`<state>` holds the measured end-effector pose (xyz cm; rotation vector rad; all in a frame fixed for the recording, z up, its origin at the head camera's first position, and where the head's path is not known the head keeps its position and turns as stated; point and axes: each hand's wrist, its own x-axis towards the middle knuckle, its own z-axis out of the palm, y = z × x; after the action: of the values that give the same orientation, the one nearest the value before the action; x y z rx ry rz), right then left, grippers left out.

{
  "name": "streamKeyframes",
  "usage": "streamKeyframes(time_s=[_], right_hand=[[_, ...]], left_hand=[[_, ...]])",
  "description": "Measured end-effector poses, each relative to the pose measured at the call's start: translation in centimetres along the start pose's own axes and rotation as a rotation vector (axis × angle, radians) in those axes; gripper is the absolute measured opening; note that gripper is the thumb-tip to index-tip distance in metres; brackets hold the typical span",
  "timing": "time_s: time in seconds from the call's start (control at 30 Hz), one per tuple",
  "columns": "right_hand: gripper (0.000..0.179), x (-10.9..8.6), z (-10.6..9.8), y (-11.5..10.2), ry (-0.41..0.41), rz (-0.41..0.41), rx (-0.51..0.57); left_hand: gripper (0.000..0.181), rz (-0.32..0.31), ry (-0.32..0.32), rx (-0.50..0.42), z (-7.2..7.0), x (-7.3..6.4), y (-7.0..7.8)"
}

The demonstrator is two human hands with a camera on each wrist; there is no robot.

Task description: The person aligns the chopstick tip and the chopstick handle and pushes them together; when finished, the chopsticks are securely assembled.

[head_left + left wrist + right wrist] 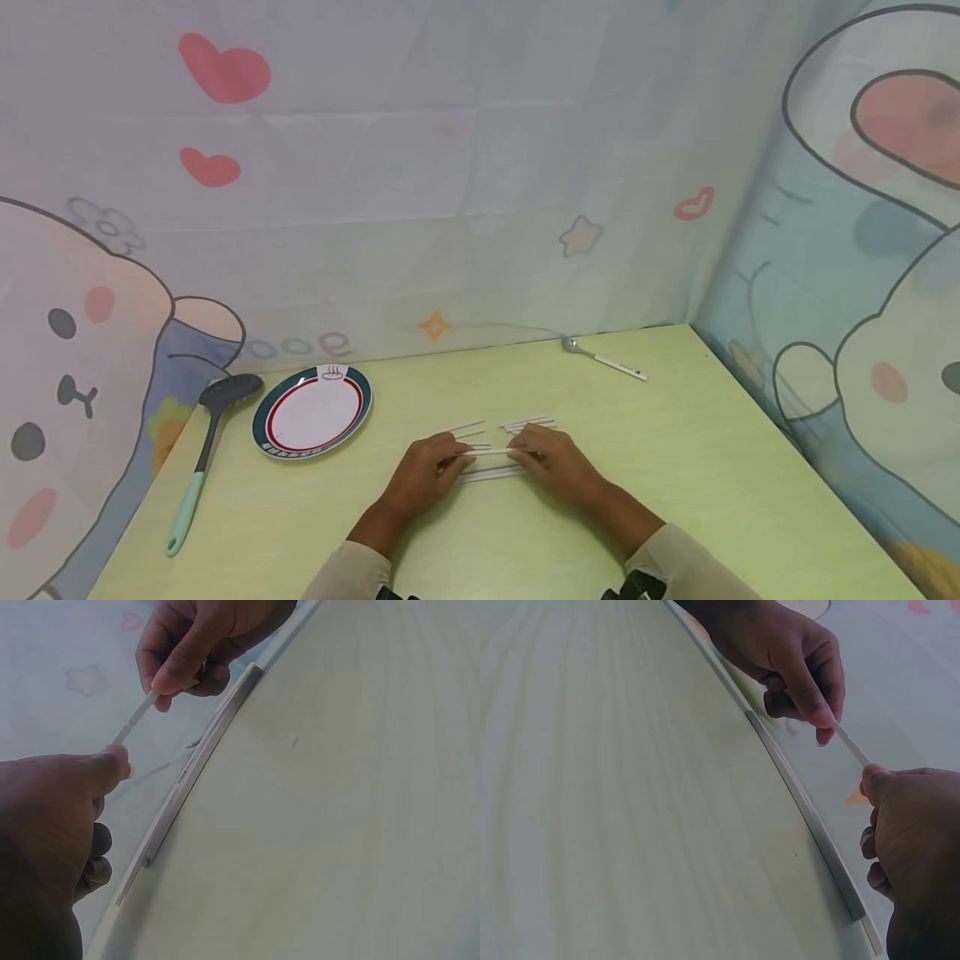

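Observation:
Between my two hands a thin white stick (491,452) is held level above the table. My left hand (423,475) pinches its left end between thumb and forefinger, and my right hand (562,468) pinches the other end. Both wrist views show the same stick (136,720) spanning the gap between the thumbs. On the table just in front of me, more white sticks (491,474) lie side by side under the hands. Behind the right hand rests a bunch of several sticks (531,422); a few others (469,426) lie behind the left hand, partly hidden.
Toward the left stands a round plate (315,414) with a dark green rim. Beside it lies a slotted spatula-like utensil (202,458) with a mint handle. A spoon (606,360) with a white handle lies at the back right. Printed cloth (480,208) hangs behind the table.

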<state>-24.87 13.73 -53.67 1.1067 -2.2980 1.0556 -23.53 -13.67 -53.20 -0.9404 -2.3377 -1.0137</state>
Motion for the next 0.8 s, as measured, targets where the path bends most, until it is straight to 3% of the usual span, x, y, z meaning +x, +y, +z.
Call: streamKeyframes(time_s=[0.17,0.3,0.53,0.67,0.8], right_hand=[[0.009,0.0,0.1,-0.3,0.019,-0.016,0.022],[0.009,0.2,0.1,-0.5,0.043,-0.010,0.058],[0.009,0.4,0.1,-0.8,0.042,-0.015,0.072],[0.005,0.5,-0.5,-0.6,-0.003,0.006,0.057],[0.010,0.3,-1.3,0.2,-0.050,0.084,0.042]], left_hand=[[0.010,0.078,0.055,-0.023,0.3,0.2,0.2],[0.009,0.101,0.089,-0.056,0.6,0.5,0.5],[0.007,0.055,0.082,-0.054,0.8,0.7,1.1],[0.009,0.007,0.035,-0.062,0.5,0.6,1.1],[0.016,-0.059,0.009,-0.057,0.2,0.3,0.6]])
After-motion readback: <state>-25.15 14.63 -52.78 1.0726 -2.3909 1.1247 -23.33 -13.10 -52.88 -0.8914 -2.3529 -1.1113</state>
